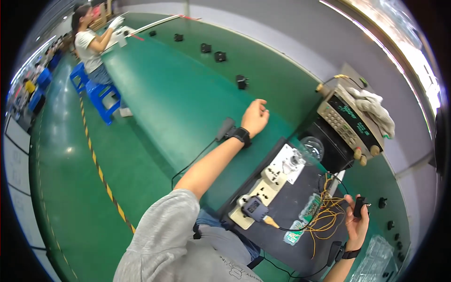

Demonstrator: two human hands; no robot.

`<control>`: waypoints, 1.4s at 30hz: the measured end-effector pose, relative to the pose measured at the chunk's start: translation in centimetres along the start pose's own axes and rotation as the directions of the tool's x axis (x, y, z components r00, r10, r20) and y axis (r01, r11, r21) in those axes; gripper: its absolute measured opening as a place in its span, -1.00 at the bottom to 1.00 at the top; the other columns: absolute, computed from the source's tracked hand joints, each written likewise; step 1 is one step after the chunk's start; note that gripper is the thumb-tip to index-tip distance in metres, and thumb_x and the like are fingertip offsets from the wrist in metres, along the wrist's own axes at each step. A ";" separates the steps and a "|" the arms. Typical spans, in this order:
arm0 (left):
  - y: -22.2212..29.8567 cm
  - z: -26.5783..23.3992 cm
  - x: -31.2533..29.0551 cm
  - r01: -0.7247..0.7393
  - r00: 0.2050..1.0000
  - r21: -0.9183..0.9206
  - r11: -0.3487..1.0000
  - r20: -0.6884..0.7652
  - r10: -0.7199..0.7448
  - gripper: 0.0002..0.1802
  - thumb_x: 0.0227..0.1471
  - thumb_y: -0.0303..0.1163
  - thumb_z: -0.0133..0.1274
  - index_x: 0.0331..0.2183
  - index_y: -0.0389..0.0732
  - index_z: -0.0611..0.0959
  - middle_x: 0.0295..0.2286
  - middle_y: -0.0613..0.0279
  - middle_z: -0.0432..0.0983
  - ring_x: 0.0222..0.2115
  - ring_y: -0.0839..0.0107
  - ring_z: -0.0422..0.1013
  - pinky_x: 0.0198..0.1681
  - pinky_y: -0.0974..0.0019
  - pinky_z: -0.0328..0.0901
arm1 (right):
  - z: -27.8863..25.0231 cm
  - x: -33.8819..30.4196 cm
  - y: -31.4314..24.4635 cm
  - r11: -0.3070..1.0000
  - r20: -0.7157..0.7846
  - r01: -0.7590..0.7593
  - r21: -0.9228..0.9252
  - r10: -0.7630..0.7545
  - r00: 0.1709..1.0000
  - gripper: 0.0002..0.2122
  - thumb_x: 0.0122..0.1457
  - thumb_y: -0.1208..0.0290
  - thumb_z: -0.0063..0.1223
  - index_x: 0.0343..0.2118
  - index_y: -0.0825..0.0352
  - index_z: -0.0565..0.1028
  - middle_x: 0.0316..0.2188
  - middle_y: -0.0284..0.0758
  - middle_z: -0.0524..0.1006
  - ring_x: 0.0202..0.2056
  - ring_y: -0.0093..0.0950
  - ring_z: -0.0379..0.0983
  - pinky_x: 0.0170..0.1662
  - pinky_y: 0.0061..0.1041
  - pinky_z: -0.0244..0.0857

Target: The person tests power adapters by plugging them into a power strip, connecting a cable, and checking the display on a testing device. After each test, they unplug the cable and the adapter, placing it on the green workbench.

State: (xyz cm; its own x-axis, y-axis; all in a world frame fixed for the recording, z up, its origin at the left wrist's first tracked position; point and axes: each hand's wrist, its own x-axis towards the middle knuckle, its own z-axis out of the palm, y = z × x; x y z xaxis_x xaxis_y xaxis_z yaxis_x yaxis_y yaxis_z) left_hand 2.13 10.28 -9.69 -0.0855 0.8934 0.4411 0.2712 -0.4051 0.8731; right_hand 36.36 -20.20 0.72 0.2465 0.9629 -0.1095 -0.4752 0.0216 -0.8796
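My left hand is stretched out over the green table, its fingers loosely bent and apart with nothing visible in them. A black plug adapter lies on the table just beyond it. At the right, my right hand holds another black plug adapter between thumb and fingers, its metal prongs pointing right. Both wrists wear black straps; a dark grey block with a cable hangs by the left strap. Near my right hand, thin yellow wires lie tangled on a black board.
A white power strip carries a dark plugged-in meter. Beyond stands a bench instrument with gloves on top. Several adapters line the table's far side. A clear plastic bag lies bottom right. Another person works at the far end.
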 end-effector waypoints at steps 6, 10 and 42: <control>1.0 -1.1 -2.1 -0.025 0.995 -0.044 0.999 0.096 0.029 -0.69 -0.12 -0.51 0.03 -0.23 -0.33 0.45 -0.49 0.19 0.41 -0.51 0.46 0.37 -0.41 0.39 0.30 | 11.5 0.8 1.7 0.955 0.331 -0.197 0.222 0.116 0.936 -0.35 0.11 0.24 0.02 0.17 0.39 0.01 -0.03 -0.07 0.27 -0.16 -0.26 0.36 -0.37 -0.44 0.47; 0.0 -2.2 -2.9 -0.096 0.992 -0.071 0.993 0.074 0.102 -0.68 -0.15 -0.51 0.07 -0.25 -0.31 0.46 -0.45 0.15 0.38 -0.57 0.40 0.35 -0.44 0.36 0.31 | 15.2 2.0 2.4 0.983 0.357 -0.166 -0.075 0.182 0.916 -0.41 0.12 0.42 -0.13 0.20 0.36 -0.03 -0.03 -0.15 0.28 -0.07 -0.25 0.31 -0.29 -0.40 0.42; 3.6 -2.3 -3.8 -0.067 0.935 0.083 0.994 0.353 0.033 -0.71 -0.04 -0.37 0.02 -0.23 -0.25 0.45 -0.30 0.11 0.36 -0.43 0.23 0.40 -0.30 0.20 0.30 | 21.5 3.1 8.8 -0.134 0.707 0.701 -0.701 -0.001 0.707 -0.45 -0.19 0.52 0.23 -0.03 0.39 0.36 -0.18 -0.15 0.37 -0.27 -0.21 0.33 -0.24 -0.33 0.29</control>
State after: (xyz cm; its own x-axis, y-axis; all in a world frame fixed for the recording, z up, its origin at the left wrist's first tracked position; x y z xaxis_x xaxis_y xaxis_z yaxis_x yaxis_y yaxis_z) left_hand 1.22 4.96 -7.80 0.2679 0.8903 0.3682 0.3547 -0.4465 0.8214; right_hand 14.80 -11.27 2.57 -0.4226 0.8711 0.2503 0.8285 0.4833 -0.2829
